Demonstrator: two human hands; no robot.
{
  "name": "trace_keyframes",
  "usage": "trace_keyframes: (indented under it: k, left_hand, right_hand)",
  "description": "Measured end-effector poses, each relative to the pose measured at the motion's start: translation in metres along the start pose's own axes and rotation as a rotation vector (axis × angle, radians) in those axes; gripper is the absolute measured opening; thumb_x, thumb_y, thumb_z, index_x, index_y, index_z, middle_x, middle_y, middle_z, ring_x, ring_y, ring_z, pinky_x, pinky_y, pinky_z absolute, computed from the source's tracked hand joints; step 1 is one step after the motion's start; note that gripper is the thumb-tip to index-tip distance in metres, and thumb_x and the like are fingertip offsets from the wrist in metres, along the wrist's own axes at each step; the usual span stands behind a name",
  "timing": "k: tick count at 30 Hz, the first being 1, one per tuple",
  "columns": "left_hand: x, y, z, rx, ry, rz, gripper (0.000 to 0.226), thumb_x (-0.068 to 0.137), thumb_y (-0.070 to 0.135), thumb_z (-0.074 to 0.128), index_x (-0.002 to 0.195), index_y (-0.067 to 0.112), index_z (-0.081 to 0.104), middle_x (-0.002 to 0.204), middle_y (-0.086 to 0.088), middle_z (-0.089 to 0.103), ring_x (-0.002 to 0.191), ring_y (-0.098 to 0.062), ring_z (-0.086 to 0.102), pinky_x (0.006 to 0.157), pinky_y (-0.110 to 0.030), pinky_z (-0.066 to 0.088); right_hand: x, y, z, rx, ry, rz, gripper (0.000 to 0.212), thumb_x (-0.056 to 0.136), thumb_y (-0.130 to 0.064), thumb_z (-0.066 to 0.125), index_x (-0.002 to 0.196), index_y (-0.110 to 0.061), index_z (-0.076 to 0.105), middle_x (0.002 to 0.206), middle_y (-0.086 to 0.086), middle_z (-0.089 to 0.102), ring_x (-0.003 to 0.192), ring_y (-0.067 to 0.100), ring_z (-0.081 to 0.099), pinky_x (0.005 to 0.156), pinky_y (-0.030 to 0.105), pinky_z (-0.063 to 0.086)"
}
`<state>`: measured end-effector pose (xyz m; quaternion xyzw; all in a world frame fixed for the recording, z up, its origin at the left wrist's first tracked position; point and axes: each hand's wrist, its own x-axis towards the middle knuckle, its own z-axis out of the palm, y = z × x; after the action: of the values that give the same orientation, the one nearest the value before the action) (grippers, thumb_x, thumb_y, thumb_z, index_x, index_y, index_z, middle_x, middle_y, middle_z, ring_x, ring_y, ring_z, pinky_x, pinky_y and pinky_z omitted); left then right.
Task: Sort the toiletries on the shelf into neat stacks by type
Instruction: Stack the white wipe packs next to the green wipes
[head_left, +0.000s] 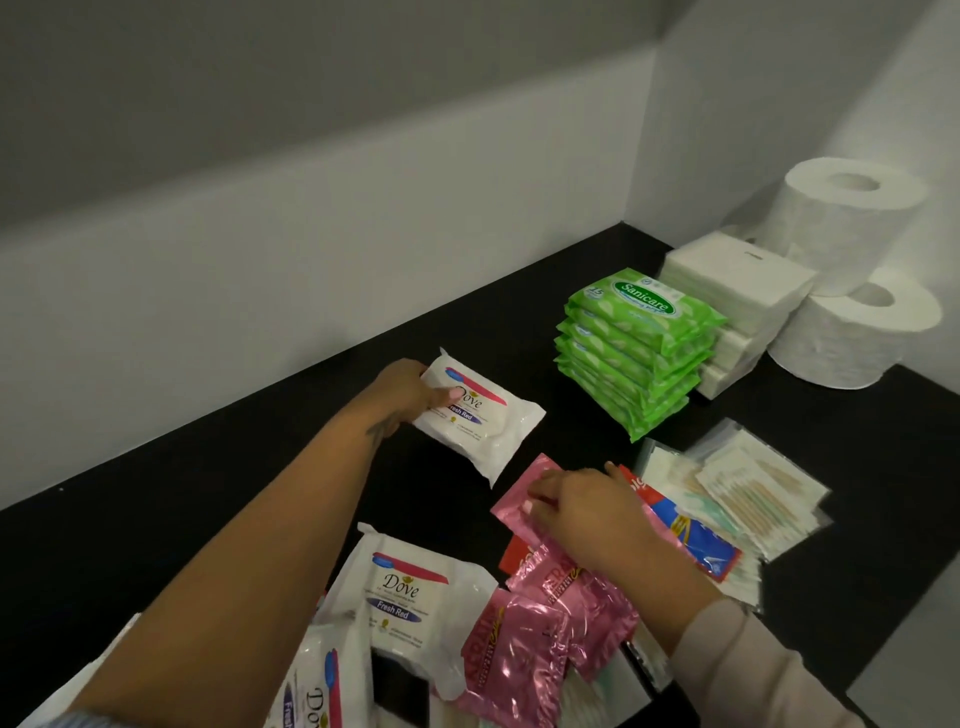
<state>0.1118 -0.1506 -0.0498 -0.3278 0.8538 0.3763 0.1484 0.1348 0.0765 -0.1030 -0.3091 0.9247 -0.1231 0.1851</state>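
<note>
Nearest the viewer, at six o'clock, white Dove packs (400, 592) and pink foil sachets (519, 654) lie jumbled at the front edge of the black shelf (156, 519). The shelf's left half, toward nine o'clock, is bare black surface up to the white back wall (260, 260). At two o'clock the corner holds sorted goods: a green Sanicare stack (636, 348), touching a white tissue stack (743, 291), with two toilet rolls (852, 223) behind. Clear packets of cotton buds (753, 493) lie at three o'clock.

The left hand (410, 395) reaches toward eleven o'clock and grasps a single Dove pack (480, 415), thumb on top, the pack resting on or just above the shelf; I cannot tell which. The right hand (582, 509), fingers bent, pinches a pink sachet (524, 499) in the centre pile, beside a red and blue packet (691, 535).
</note>
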Motion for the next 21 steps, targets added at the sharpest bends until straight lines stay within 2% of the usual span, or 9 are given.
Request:
trace_keyframes:
  k: [3,7,10,12,15,17,18,19,21]
  left_hand:
    - [0.009,0.014,0.013,0.036,-0.019,0.019,0.056,0.084,0.034,0.067,0.13,0.008,0.049,0.125,-0.011,0.059,0.113,-0.024,0.057,0.094,-0.036,0.042]
    - [0.019,0.026,0.028,0.109,-0.07,0.044,0.055,0.084,0.034,0.066,0.131,0.009,0.048,0.127,-0.01,0.058,0.115,-0.023,0.055,0.096,-0.034,0.041]
    - [0.024,0.034,0.037,0.162,-0.096,0.078,0.057,0.085,0.035,0.065,0.132,0.009,0.046,0.129,-0.01,0.056,0.119,-0.023,0.053,0.097,-0.034,0.04]
    - [0.026,0.038,0.043,0.198,-0.092,0.125,0.056,0.086,0.035,0.065,0.132,0.009,0.047,0.129,-0.01,0.056,0.12,-0.023,0.053,0.095,-0.032,0.041]
    - [0.03,0.039,0.049,0.266,-0.068,0.178,0.06,0.085,0.035,0.066,0.136,0.011,0.044,0.133,-0.009,0.054,0.122,-0.023,0.051,0.098,-0.034,0.041]
    - [0.03,0.036,0.054,0.303,-0.005,0.216,0.068,0.082,0.034,0.069,0.141,0.017,0.039,0.14,-0.007,0.047,0.128,-0.024,0.045,0.103,-0.038,0.04]
    - [0.028,0.033,0.056,0.305,0.059,0.255,0.068,0.082,0.032,0.07,0.141,0.019,0.039,0.142,-0.005,0.043,0.13,-0.023,0.043,0.105,-0.039,0.039]
    - [0.026,0.03,0.058,0.288,0.132,0.322,0.063,0.083,0.027,0.069,0.14,0.021,0.041,0.143,-0.003,0.042,0.13,-0.021,0.042,0.106,-0.038,0.038]
    - [0.019,0.021,0.064,0.258,0.203,0.48,0.05,0.089,0.016,0.062,0.136,0.021,0.047,0.141,-0.001,0.045,0.128,-0.017,0.044,0.106,-0.032,0.038]
  right_hand:
    - [-0.004,-0.001,0.001,0.004,0.05,-0.017,0.031,0.096,-0.043,0.042,0.114,-0.031,0.064,0.107,-0.006,0.068,0.109,0.015,0.055,0.113,0.038,0.019]
    - [-0.004,0.001,0.004,0.031,0.108,-0.049,0.032,0.094,-0.044,0.044,0.106,-0.028,0.069,0.095,-0.006,0.072,0.092,0.013,0.063,0.104,0.031,0.03]
    - [-0.002,0.002,0.001,0.12,0.175,-0.05,0.026,0.092,-0.037,0.048,0.099,-0.026,0.071,0.09,-0.004,0.072,0.083,0.014,0.064,0.083,0.027,0.044]
    - [-0.001,0.003,-0.002,0.171,0.288,-0.018,0.022,0.091,-0.03,0.051,0.101,-0.027,0.07,0.096,-0.006,0.069,0.09,0.013,0.062,0.075,0.026,0.045]
    - [0.004,0.002,-0.004,0.192,0.405,-0.032,0.032,0.09,-0.028,0.056,0.121,-0.024,0.062,0.122,0.0,0.057,0.117,0.019,0.049,0.09,0.028,0.04]
    - [0.012,0.002,-0.003,0.137,0.316,-0.041,0.046,0.093,-0.032,0.052,0.138,-0.024,0.046,0.149,0.006,0.035,0.139,0.025,0.029,0.112,0.036,0.025]
    - [0.017,0.003,-0.001,0.106,0.258,-0.033,0.05,0.095,-0.033,0.048,0.144,-0.025,0.038,0.156,0.008,0.022,0.144,0.026,0.017,0.117,0.039,0.014]
    - [0.021,0.003,0.001,0.079,0.206,-0.018,0.052,0.097,-0.034,0.044,0.147,-0.026,0.03,0.159,0.008,0.011,0.147,0.026,0.008,0.118,0.041,0.006]
    - [0.029,0.005,0.007,0.061,0.146,0.006,0.052,0.1,-0.032,0.037,0.149,-0.028,0.022,0.16,0.008,0.003,0.147,0.026,0.001,0.119,0.041,0.002]
